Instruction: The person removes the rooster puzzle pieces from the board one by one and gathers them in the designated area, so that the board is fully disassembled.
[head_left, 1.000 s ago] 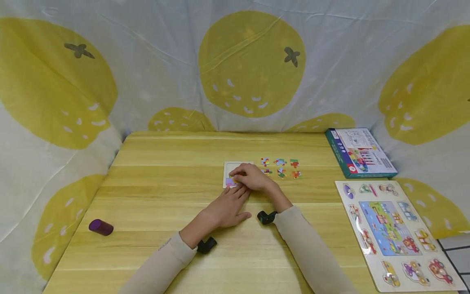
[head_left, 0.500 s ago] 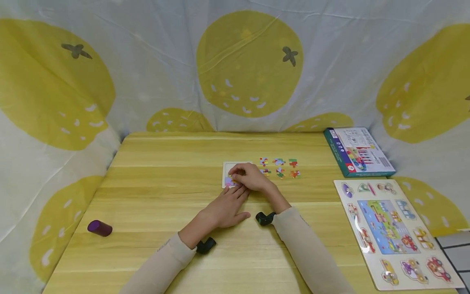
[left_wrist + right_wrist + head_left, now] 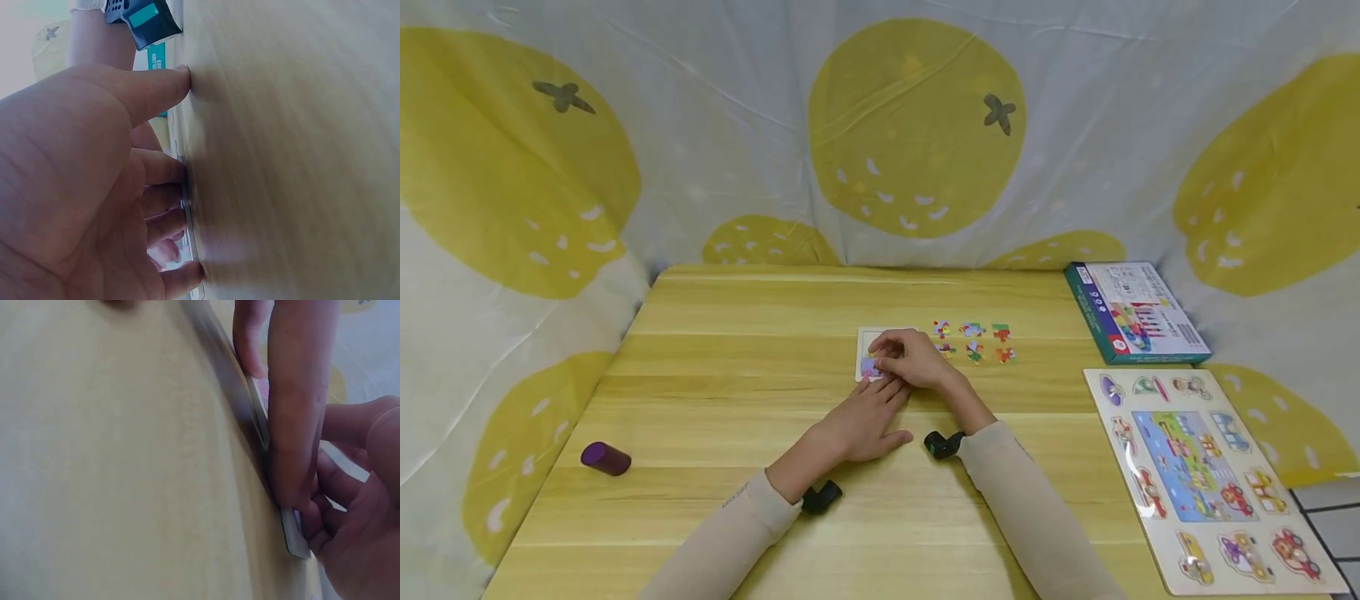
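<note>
Right hand (image 3: pixel 917 360): fingers curled over the puzzle tray, thumb and index finger close together; whether they pinch a piece cannot be determined. Left hand (image 3: pixel 867 421): grasp released, fingers extended, fingertips resting along the near edge of the tray, thumb spread. The fingers of both hands overlap at the tray's near right portion.

Puzzle tray (image 3: pixel 860 356), quantity one: flat on the wooden table (image 3: pixel 737 417), near its middle, partly covered by the right hand. Purple artwork shows inside its near left corner; the number of pieces fitted cannot be counted.

Loose jigsaw pieces (image 3: pixel 973 330), quantity six: two rows of three, just right of the tray.

Purple cylinder (image 3: pixel 606 458), quantity one: at the left side. Boxed set (image 3: pixel 1138 312), quantity one: far right corner. Board puzzle (image 3: pixel 1165 542), quantity one: nearer than the box, ten small pictures around one rectangular picture.
</note>
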`<action>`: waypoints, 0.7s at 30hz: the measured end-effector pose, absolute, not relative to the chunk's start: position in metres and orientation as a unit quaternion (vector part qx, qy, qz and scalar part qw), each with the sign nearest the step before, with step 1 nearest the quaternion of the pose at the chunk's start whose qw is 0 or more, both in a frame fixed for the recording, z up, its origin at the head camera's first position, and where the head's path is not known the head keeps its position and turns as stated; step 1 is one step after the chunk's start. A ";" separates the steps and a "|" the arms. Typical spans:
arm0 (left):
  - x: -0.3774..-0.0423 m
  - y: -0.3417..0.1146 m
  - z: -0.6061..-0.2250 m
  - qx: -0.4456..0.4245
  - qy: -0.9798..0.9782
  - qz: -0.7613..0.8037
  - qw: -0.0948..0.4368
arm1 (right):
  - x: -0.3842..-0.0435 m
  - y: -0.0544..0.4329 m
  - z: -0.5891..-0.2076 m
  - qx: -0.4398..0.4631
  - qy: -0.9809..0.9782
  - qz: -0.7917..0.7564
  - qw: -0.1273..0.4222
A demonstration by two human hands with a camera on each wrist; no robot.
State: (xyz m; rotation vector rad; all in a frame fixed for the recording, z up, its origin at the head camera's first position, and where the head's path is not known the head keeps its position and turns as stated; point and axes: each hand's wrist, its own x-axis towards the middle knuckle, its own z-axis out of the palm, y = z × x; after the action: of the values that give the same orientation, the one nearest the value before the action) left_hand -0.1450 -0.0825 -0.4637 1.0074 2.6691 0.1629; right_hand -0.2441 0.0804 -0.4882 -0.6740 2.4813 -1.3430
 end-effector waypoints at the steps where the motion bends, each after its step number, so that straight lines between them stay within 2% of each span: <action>1: -0.145 -0.082 -0.464 0.349 0.924 0.060 0.142 | -0.244 0.082 -0.488 -0.230 0.847 -0.464 0.117; 21: -0.148 -0.084 -0.466 0.338 0.929 0.082 0.126 | -0.229 0.151 -0.470 -0.143 0.840 -0.519 0.066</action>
State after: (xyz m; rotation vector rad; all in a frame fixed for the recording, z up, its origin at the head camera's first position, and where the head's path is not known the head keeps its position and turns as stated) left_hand -0.1485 -0.0836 -0.4660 0.9853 2.7045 0.2378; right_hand -0.2289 0.1513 -0.4700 -0.4324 2.5331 -1.5661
